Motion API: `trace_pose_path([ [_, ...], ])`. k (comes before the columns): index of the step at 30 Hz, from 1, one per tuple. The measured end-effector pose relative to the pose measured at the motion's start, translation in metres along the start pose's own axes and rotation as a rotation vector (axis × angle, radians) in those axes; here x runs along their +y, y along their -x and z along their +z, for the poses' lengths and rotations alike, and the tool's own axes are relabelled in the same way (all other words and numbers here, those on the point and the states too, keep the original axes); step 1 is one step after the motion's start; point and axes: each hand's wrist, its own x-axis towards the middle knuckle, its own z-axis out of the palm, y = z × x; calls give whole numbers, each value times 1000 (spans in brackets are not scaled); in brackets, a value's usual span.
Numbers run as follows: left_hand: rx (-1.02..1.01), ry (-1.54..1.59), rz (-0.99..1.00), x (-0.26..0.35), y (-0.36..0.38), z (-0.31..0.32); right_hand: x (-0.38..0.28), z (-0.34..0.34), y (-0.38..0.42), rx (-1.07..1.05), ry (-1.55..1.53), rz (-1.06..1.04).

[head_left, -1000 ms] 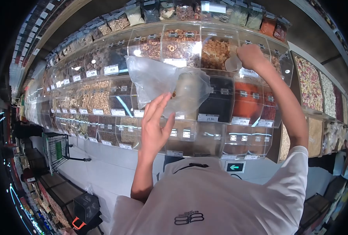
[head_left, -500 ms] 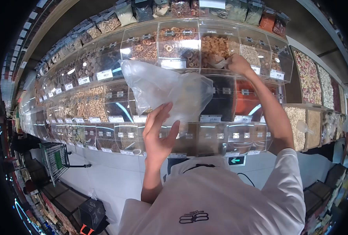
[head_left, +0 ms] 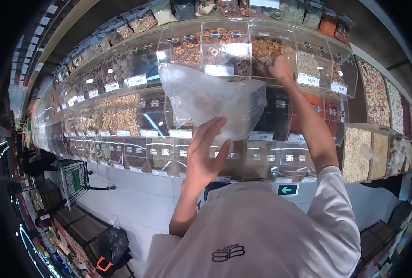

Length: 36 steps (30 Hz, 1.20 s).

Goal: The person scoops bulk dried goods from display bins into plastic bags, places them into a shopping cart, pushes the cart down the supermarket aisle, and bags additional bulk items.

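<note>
My left hand (head_left: 205, 150) is raised with fingers spread and pinches the lower edge of a clear plastic bag (head_left: 210, 95), which hangs open in front of the wall of bins. A few brown pieces lie in the bag's bottom. My right hand (head_left: 281, 69) reaches up into an acrylic bin of pale dried fruit rings (head_left: 267, 47) on the upper row, closed on a translucent scoop (head_left: 261, 58) that pokes into the bin. The bag's top right corner lies just left of that hand.
Rows of clear bins with price tags (head_left: 136, 81) run off to the left. Open trays of grains (head_left: 354, 148) stand at the right. A shopping trolley (head_left: 74, 178) and a black basket (head_left: 111, 243) sit on the floor at lower left.
My right hand has moved left and pushed the scoop into the fruit-ring bin. The bag and my left hand have shifted slightly right and lower in view.
</note>
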Motion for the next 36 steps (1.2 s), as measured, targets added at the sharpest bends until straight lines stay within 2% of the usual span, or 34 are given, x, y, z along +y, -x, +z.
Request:
trace_pose_path([
  [7,-3,-11,-107,13,2,-7,19,-44,45,22,-265,14],
  [10,-3,-25,-116,15,2,-2,47,-28,60,41,-381,-65],
  [14,-12,-74,-99,18,1,8,67,-43,85,8,-436,-117],
  [15,-18,-95,-75,16,1,9,70,-52,91,55,-445,-183],
  [23,-29,-98,-40,20,-5,14,69,-200,168,-219,-453,-364],
  [26,-32,-63,-45,17,-3,15,57,-227,185,-359,-406,-427],
  [29,-15,-58,-13,12,2,16,14,-237,191,-491,-262,-487],
  [32,27,-78,38,8,6,17,-26,-189,179,-338,-22,-740],
  [34,54,-81,37,6,5,16,-59,-140,176,-140,-49,-766],
  [36,96,-93,50,2,3,10,-100,-106,171,71,138,-872],
])
